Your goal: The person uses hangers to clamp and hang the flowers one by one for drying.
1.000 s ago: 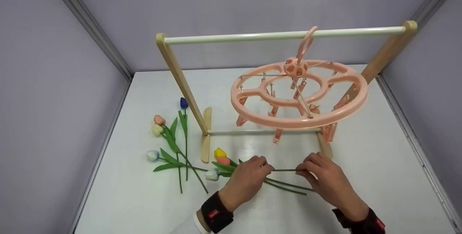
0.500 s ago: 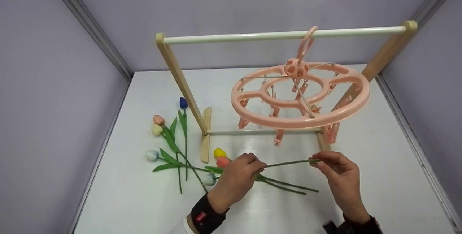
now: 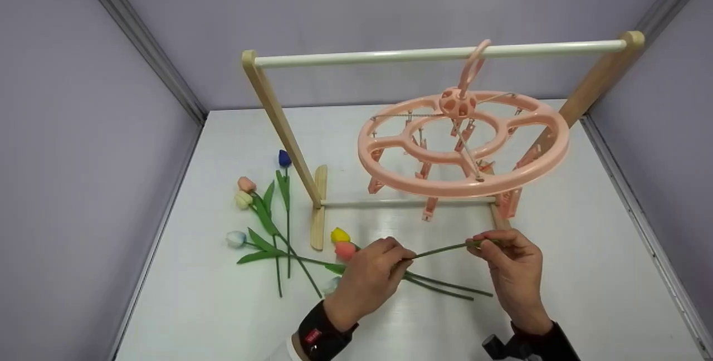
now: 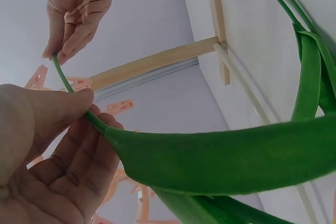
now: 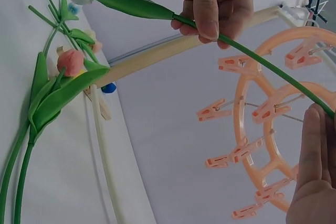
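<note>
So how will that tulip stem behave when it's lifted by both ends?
Probably bendy: the stem arcs between the left hand and right hand. Likely light, since fingertip pinches carry it. The leaf and bloom end may droop and pull it down on the left.

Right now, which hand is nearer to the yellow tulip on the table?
Left. The left hand holds a green stem just right of the yellow tulip; the right hand pinches the stem's far end, much further right.
</note>
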